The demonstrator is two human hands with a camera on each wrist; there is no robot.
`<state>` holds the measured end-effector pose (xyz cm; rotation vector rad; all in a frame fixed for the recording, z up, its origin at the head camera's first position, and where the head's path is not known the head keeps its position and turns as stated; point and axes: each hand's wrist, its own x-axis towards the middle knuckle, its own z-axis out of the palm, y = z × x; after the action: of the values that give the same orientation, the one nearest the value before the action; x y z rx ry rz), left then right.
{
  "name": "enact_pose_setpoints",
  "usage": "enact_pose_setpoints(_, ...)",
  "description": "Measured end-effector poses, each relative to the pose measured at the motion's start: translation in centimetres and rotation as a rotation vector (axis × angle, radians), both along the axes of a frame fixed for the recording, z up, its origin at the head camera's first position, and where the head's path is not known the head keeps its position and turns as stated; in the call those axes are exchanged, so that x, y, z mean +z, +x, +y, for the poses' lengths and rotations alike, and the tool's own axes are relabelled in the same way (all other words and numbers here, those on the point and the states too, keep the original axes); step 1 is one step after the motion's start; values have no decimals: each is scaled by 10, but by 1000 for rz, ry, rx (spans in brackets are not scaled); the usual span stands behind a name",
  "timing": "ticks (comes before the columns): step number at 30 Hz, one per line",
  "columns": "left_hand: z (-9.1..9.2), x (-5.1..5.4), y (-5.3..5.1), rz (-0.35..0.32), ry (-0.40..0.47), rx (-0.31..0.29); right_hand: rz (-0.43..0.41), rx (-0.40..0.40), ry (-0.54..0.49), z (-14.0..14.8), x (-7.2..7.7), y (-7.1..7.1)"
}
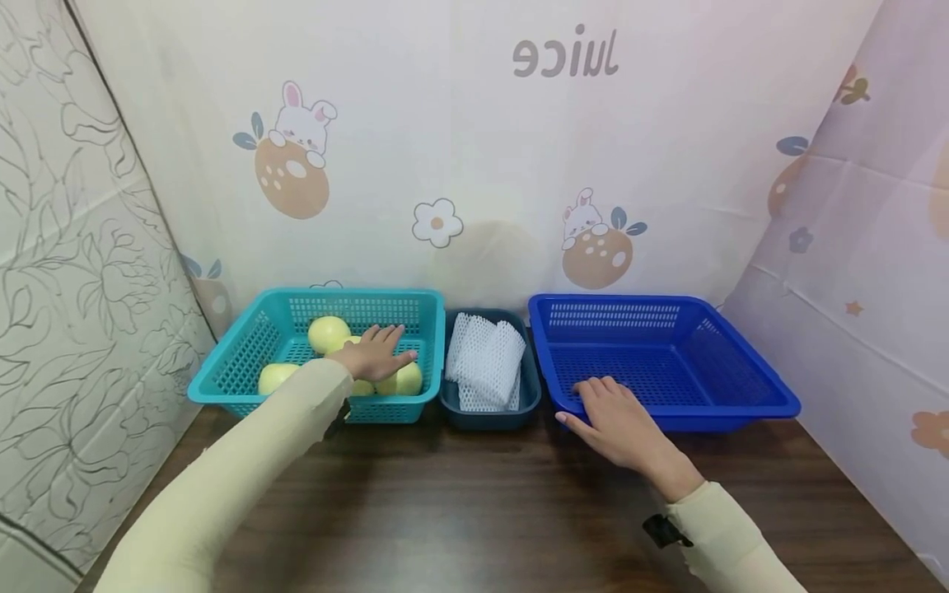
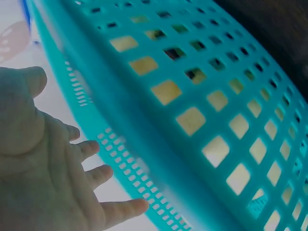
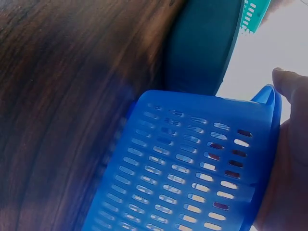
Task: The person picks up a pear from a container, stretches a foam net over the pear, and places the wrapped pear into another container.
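Note:
My left hand (image 1: 374, 354) is spread palm down over the front right of the teal basket (image 1: 245, 398), above pale yellow-green round fruits (image 1: 329, 334). In the left wrist view the left hand (image 2: 53, 159) has its fingers apart beside the teal basket's rim (image 2: 130, 115), with nothing held. My right hand (image 1: 619, 422) lies over the front left corner of the blue basket (image 1: 667, 362), fingers extended over the rim. From the right wrist view, the right hand (image 3: 293, 149) is at the blue basket's rim (image 3: 276, 125); its fingertips are mostly hidden.
Between the baskets stands a small dark teal bin (image 1: 489, 420) with white foam net sleeves (image 1: 485, 358) in it. The dark wooden tabletop (image 1: 460, 502) extends in front. A patterned curtain (image 1: 474, 148) hangs behind, and patterned panels stand at both sides.

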<state>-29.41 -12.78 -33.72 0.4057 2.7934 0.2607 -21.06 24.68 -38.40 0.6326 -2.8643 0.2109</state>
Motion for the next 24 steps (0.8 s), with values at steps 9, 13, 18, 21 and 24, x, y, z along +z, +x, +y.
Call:
enact_pose_setpoints(9, 9, -5, -14, -148, -67, 74, 35, -9, 0, 0, -5, 0)
enact_pose_setpoints(13, 12, -7, -14, -159, -99, 111, 50, -7, -1, -1, -6, 1)
enact_pose_setpoints(18, 17, -10, -13, -160, -124, 133, 58, -9, 6, -1, -6, 1)
enact_pose_setpoints(21, 20, -13, -13, -181, -115, 137, 63, -12, 6, -1, -6, 1)
enact_pose_setpoints(24, 21, -16, -12, -219, -100, 147, 71, -10, 6, 0, -7, 1)
